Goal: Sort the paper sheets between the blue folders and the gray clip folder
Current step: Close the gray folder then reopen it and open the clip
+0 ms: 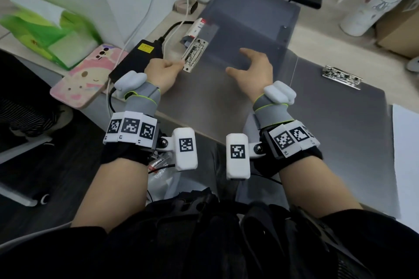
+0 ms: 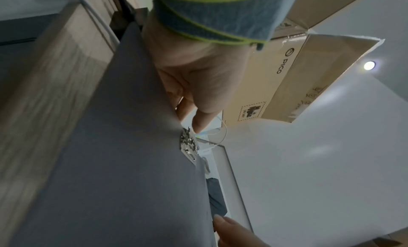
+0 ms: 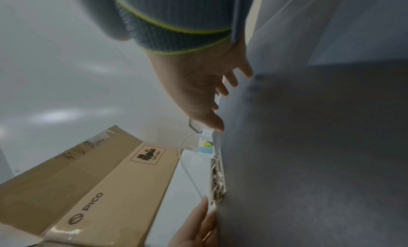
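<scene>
**Working the shiny clip on the gray folder**

Two bare arms with white marker boxes strapped to the wrists reach out from the person's dark lap, close to the head camera. Past them lies the flat gray plastic clip folder (image 1: 238, 88), open on the pale wooden desk (image 1: 317, 36). It is the nearest gray sheet, and a second gray board with its own silver clip (image 1: 342, 77) lies just to the right.

The left hand (image 1: 162, 72) is curled up. Its thumb and fingers pinch the near end of the shiny metal clip (image 1: 193, 54) at the folder's left edge. The right hand (image 1: 254, 68) is spread wide with straight fingers, low over the middle of the folder. From the wrist views I cannot tell if the palm is pressing down or only hovering.

A white paper sheet (image 1: 405, 154) waits at the far right edge. No blue folder shows clearly.

To do this step well, I think the flat hand should hold the folder down so it does not slide. Then the pinching fingers can lift the clip slowly, keeping fingertips out from under it, because it may snap back.

Nearby sit a black power brick (image 1: 138, 56) and a pink phone case (image 1: 88, 77).
</scene>
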`<state>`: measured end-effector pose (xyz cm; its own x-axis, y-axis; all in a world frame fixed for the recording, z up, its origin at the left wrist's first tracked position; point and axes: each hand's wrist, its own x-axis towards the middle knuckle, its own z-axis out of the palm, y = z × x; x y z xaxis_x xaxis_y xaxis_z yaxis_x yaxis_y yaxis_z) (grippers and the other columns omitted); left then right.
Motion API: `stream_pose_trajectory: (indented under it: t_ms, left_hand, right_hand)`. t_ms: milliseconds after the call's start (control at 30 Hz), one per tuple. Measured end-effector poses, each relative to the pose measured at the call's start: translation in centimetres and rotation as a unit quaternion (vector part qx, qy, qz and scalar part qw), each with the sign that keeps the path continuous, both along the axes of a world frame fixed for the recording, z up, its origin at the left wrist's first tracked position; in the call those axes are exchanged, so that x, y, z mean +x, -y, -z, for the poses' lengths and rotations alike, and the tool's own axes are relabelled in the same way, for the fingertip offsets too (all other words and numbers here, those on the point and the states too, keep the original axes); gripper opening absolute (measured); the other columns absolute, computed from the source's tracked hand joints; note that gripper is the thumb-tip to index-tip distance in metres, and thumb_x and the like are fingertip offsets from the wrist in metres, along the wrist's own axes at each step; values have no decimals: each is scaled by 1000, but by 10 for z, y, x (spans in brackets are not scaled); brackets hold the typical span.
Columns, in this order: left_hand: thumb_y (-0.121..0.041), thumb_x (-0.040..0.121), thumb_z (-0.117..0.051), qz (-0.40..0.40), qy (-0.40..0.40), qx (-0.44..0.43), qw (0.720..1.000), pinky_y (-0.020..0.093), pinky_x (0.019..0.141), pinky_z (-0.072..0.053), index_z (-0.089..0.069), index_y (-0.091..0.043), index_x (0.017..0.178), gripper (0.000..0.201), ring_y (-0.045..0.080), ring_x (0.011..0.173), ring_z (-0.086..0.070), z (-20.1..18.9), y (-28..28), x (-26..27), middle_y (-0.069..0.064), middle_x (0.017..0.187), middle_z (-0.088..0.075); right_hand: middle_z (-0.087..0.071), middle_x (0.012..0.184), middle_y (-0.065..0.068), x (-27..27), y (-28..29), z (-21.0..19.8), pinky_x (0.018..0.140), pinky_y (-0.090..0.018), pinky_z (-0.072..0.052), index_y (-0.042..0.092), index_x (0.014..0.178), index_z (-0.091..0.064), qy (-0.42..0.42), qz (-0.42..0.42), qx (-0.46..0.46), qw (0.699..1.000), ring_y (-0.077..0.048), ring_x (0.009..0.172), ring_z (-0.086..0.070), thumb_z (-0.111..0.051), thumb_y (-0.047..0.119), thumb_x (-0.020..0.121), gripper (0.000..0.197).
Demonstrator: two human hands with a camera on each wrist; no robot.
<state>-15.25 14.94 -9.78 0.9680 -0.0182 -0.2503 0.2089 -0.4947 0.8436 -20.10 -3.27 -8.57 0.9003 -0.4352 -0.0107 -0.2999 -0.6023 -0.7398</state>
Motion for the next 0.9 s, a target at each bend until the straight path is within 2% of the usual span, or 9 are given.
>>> stream_pose_trajectory:
  t_ms: [133,267,400,467,533,633,700,800,900]
  left_hand:
    - [-29,92,-52,5,8,26,1000,26,64,-28,-51,-7,60,39,23,69,-35,-2,6,4,9,59,-35]
    - [-23,92,-52,2,19,37,999,29,53,-23,-36,-9,51,46,23,67,-28,2,10,11,9,55,-30]
    - [-23,93,-54,-16,12,23,1000,30,77,-40,-63,-7,87,19,24,82,-45,5,13,12,16,85,-53]
    - [-21,92,-55,-31,12,12,999,31,92,-43,-67,-4,110,27,30,100,-58,7,14,11,18,104,-64]
    - [-20,91,-56,-42,14,-2,999,28,96,-43,-64,-5,117,30,28,113,-58,10,14,12,16,117,-65]
    - [-17,89,-60,-62,1,-27,998,26,95,-45,-66,-8,114,28,25,108,-61,11,15,11,14,115,-67]
    - [-15,86,-64,-82,-4,-51,995,29,94,-48,-69,-9,110,26,22,93,-61,13,15,12,13,107,-68]
    - [-11,82,-67,-108,-8,-84,991,28,88,-50,-70,-9,106,24,17,82,-57,16,17,12,8,89,-65]
    - [-11,83,-67,-106,-9,-106,989,27,81,-50,-69,-6,108,26,16,77,-57,18,16,11,7,89,-63]
  right_hand:
    - [-6,160,-8,1,16,8,116,-57,-12,32,148,-24,-108,35,-54,992,-32,147,1,-69,48,78,84]
    - [10,160,-6,4,27,20,114,-63,-7,38,149,-7,-198,30,-61,978,-39,144,16,-65,67,70,102]
    - [16,159,-4,3,28,31,114,-64,-4,39,149,-7,-210,16,-69,975,-39,144,18,-62,72,68,103]
    - [18,159,-2,1,27,34,112,-67,-1,41,148,-6,-216,11,-83,973,-38,144,19,-61,73,67,103]
    - [19,158,-1,0,26,36,109,-69,2,43,148,-5,-223,9,-101,970,-35,145,19,-58,76,67,102]
    - [20,158,0,0,25,36,108,-70,1,44,148,-4,-228,6,-113,967,-35,145,19,-57,76,67,102]
    - [20,158,0,0,25,36,108,-70,1,43,148,-4,-228,5,-117,967,-35,144,19,-58,76,67,102]
    - [20,158,0,0,23,35,108,-71,0,43,148,-3,-228,7,-119,966,-35,145,19,-58,75,68,102]
    - [19,158,0,-1,22,34,107,-71,0,43,148,-4,-227,10,-120,966,-35,145,18,-58,75,68,102]
